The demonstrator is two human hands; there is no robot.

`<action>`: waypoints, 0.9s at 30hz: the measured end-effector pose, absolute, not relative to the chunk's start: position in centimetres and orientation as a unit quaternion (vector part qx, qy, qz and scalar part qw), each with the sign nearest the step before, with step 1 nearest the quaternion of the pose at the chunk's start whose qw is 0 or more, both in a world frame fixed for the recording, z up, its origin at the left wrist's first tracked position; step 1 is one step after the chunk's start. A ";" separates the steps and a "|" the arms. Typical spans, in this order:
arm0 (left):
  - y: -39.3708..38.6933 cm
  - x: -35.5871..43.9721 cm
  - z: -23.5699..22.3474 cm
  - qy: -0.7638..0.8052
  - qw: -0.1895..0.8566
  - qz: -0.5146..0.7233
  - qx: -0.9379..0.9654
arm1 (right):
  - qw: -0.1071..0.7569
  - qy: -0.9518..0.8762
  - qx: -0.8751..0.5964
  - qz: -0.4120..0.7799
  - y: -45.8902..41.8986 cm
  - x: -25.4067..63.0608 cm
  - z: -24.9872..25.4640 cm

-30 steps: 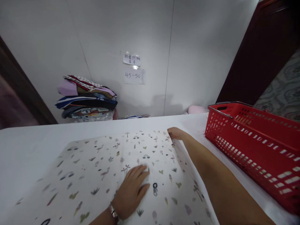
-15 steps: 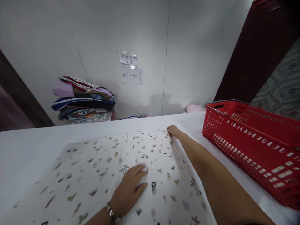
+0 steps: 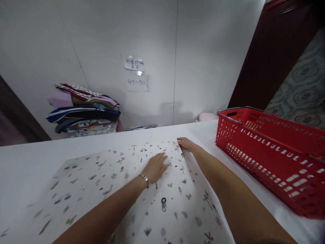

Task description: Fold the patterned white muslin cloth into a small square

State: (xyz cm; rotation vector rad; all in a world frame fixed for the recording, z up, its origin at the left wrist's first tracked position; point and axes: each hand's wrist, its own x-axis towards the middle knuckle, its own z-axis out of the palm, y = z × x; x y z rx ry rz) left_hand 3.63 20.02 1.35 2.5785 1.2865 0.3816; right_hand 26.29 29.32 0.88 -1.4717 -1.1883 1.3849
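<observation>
A white cloth [image 3: 152, 203] printed with small flamingos, rainbows and plants lies spread over the table, running out of view at the bottom. My left hand [image 3: 155, 166], with a silver bracelet at the wrist, rests palm down on the cloth's upper part, its fingers stretched out. At the cloth's far right corner, my right hand [image 3: 185, 143] pinches the edge. The cloth's right side hangs in a loose fold below that hand, beside my forearm.
A red plastic basket [image 3: 266, 145] with a metal handle stands on the white table [image 3: 22, 169] at the right. Behind the table's back edge is a pile of folded fabrics [image 3: 85, 110]. Handwritten paper signs [image 3: 138, 83] are stuck to the wall. A pink object [image 3: 207, 117] sits near the basket.
My left hand has slid forward over the cloth, away from me and slightly right, towards the far edge. My right hand stays at the corner. The whole view has shifted slightly.
</observation>
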 end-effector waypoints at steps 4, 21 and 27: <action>23.0 8.3 0.9 0.454 0.108 0.109 0.878 | 0.412 -0.466 -0.579 0.527 29.1 26.2 0.8; 25.5 11.6 -1.0 0.494 0.110 0.094 0.857 | 0.458 -0.468 -0.570 0.496 28.9 26.2 -0.1; 25.8 12.3 -0.1 0.503 0.115 0.096 0.851 | 0.469 -0.468 -0.597 0.453 29.0 26.3 0.8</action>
